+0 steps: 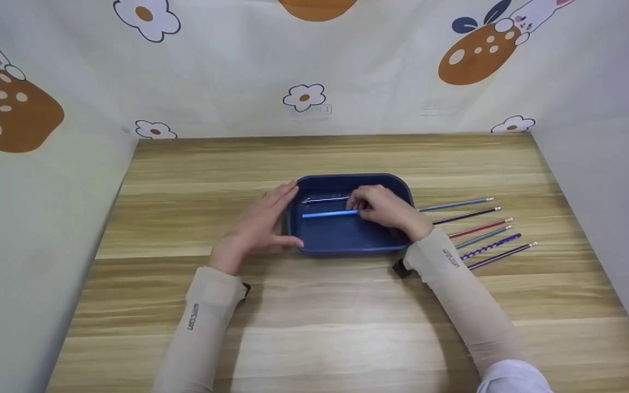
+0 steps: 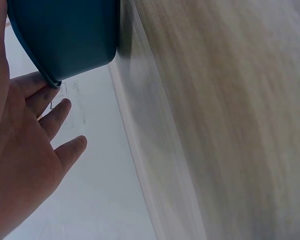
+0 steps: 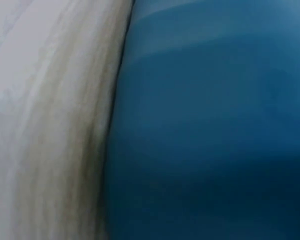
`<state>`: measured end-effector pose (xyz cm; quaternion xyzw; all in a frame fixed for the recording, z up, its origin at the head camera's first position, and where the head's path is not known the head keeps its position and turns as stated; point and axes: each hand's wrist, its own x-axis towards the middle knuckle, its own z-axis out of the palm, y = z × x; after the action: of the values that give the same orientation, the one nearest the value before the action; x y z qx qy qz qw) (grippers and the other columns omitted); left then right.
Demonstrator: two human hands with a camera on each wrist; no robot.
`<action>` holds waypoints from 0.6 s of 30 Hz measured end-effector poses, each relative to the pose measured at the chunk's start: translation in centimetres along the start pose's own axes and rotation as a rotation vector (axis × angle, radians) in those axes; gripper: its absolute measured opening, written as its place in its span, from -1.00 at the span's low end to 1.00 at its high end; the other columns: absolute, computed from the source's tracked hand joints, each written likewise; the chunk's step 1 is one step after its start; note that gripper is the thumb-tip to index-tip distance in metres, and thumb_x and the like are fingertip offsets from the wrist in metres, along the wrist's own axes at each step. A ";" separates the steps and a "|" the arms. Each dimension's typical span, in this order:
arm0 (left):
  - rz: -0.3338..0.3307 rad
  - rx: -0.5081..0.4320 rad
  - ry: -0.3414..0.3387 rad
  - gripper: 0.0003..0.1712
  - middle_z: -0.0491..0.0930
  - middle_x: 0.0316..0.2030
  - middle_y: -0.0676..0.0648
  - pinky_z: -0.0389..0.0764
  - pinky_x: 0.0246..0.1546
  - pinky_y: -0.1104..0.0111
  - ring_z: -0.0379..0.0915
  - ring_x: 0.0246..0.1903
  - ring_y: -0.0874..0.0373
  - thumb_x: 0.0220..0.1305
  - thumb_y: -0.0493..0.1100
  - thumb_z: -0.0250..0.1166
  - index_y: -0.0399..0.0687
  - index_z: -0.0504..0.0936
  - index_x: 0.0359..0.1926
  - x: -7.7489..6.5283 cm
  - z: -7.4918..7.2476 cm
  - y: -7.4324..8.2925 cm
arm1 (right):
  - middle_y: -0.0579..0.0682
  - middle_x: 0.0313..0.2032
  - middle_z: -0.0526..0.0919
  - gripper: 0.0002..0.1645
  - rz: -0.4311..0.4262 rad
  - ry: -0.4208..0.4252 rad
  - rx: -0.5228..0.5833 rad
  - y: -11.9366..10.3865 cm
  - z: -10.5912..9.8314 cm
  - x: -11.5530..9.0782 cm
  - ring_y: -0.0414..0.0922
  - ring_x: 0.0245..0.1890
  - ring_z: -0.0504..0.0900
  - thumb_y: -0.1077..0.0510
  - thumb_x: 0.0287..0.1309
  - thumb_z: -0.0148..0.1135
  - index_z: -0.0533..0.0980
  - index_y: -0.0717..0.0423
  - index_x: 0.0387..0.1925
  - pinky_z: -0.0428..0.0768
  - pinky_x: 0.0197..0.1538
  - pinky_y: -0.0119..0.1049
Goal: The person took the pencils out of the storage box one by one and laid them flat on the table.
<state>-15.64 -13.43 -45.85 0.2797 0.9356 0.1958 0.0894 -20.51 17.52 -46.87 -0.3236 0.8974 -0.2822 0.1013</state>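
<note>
A dark blue rectangular tray [image 1: 347, 248] with raised walls stands mid-table in the head view. My right hand [image 1: 383, 207] reaches inside it and pinches a bright blue pencil [image 1: 328, 214] near its right end. Behind that pencil, a dark pencil [image 1: 322, 200] lies along the tray's far side. The left hand [image 1: 262, 221] rests with spread, fairly straight fingers at the tray's left rim, thumb at the near corner. Its fingertips meet the rim corner in the left wrist view, below the tray wall [image 2: 70, 35]. Only the tray's outer wall [image 3: 204, 110] fills the right wrist view.
Right of the tray several pencils lie slanted in a row, among them a red pencil [image 1: 481, 227], a black pencil [image 1: 467, 215] and a purple twisted pencil [image 1: 492, 246]. The wood-grain table [image 1: 183, 191] is bordered by patterned curtains [image 1: 238, 82] at the back and sides.
</note>
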 end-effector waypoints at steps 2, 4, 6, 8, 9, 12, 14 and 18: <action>0.002 0.000 0.000 0.39 -0.19 0.61 -0.02 -0.09 0.62 0.00 -0.22 0.60 -0.02 -0.06 0.46 0.40 0.00 -0.11 0.60 0.0 0.0 0.0 | 0.05 -0.24 0.73 -0.72 -0.004 -0.001 0.004 0.0 0.0 -0.1 -0.06 -0.22 0.66 0.41 0.10 0.17 0.67 0.14 -0.19 0.70 -0.11 -0.17; -0.002 -0.001 -0.002 0.40 -0.19 0.62 0.00 -0.09 0.62 0.01 -0.23 0.60 0.00 -0.07 0.47 0.40 0.01 -0.11 0.60 -0.1 0.0 0.0 | 0.05 -0.24 0.73 -0.73 -0.009 -0.003 0.005 -0.1 -0.1 -0.2 -0.06 -0.22 0.66 0.40 0.11 0.17 0.67 0.14 -0.19 0.69 -0.10 -0.18; -0.006 -0.007 -0.002 0.40 -0.20 0.62 0.01 -0.10 0.62 0.01 -0.24 0.60 0.02 -0.07 0.48 0.39 0.01 -0.11 0.60 -0.1 0.0 0.0 | 0.04 -0.25 0.73 -0.74 -0.013 -0.002 0.007 -0.2 -0.2 -0.3 -0.07 -0.22 0.66 0.40 0.12 0.18 0.67 0.13 -0.19 0.69 -0.10 -0.19; -0.011 -0.008 -0.002 0.39 -0.19 0.62 0.02 -0.10 0.62 0.02 -0.25 0.60 0.03 -0.07 0.48 0.39 0.02 -0.11 0.60 -0.2 0.0 0.0 | 0.05 -0.25 0.72 -0.74 -0.018 -0.001 0.011 -0.3 -0.3 -0.4 -0.06 -0.22 0.66 0.39 0.11 0.18 0.67 0.13 -0.21 0.68 -0.10 -0.19; -0.010 -0.007 0.000 0.39 -0.19 0.61 0.01 -0.10 0.62 0.02 -0.24 0.60 0.02 -0.07 0.48 0.39 0.01 -0.10 0.60 -0.2 0.0 0.0 | 0.05 -0.25 0.72 -0.75 -0.021 0.001 0.013 -0.4 -0.3 -0.4 -0.06 -0.23 0.65 0.39 0.11 0.18 0.67 0.13 -0.21 0.67 -0.10 -0.20; -0.009 -0.004 0.003 0.38 -0.17 0.61 0.00 -0.09 0.62 0.02 -0.24 0.60 0.02 -0.06 0.48 0.39 0.00 -0.09 0.60 -0.2 0.1 -0.1 | 0.04 -0.25 0.72 -0.74 -0.032 0.005 0.019 -0.5 -0.5 -0.7 -0.07 -0.22 0.65 0.39 0.10 0.18 0.67 0.12 -0.22 0.66 -0.10 -0.22; -0.005 -0.006 0.007 0.38 -0.17 0.61 -0.01 -0.09 0.62 0.01 -0.23 0.60 0.01 -0.06 0.47 0.39 -0.01 -0.09 0.60 -0.2 0.1 -0.1 | 0.03 -0.24 0.71 -0.74 -0.037 0.005 0.024 -0.6 -0.6 -0.8 -0.08 -0.21 0.65 0.40 0.10 0.19 0.67 0.11 -0.22 0.66 -0.09 -0.22; -0.004 -0.015 0.010 0.38 -0.16 0.61 -0.01 -0.10 0.62 0.02 -0.23 0.60 0.00 -0.06 0.46 0.41 0.00 -0.08 0.60 -0.1 0.1 0.0 | 0.02 -0.21 0.72 -0.74 -0.052 0.010 0.032 -0.6 -0.9 -1.1 -0.07 -0.18 0.66 0.41 0.10 0.21 0.67 0.11 -0.22 0.69 -0.05 -0.19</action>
<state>-15.54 -13.50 -45.90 0.2762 0.9351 0.2042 0.0872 -19.64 18.26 -45.75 -0.3437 0.8845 -0.3007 0.0949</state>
